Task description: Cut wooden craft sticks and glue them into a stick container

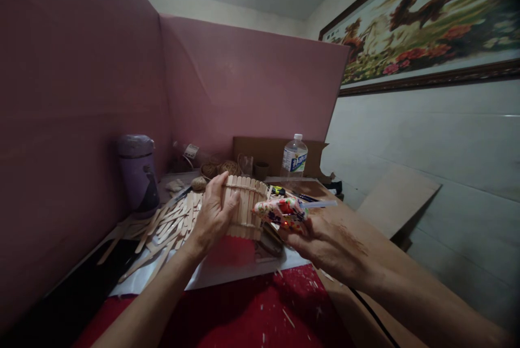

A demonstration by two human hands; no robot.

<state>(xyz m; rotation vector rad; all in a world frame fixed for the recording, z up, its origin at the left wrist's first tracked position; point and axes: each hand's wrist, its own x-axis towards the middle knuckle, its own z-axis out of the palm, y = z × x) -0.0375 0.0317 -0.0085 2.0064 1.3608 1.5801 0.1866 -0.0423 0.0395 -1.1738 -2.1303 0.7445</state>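
My left hand (218, 208) is closed around the left side of a craft-stick panel (244, 204), a row of upright wooden sticks that looks curved, with a strand of twine along its upper part. In my right hand (309, 239) is a hot glue gun (282, 211) with a colourful floral pattern. A clear glue stick (320, 204) pokes out of its back, and a small red light glows on its body. The gun's nozzle points left and meets the panel's right part, though I cannot tell whether it touches. My right fingers are partly hidden behind the gun.
Loose craft sticks (170, 226) lie piled on white paper at the left, near a purple tumbler (139, 177). Balls of twine (228, 168) and a plastic bottle (294, 155) stand behind. A black cord (371, 313) trails under my right forearm. Scraps dot the red cloth (260, 310).
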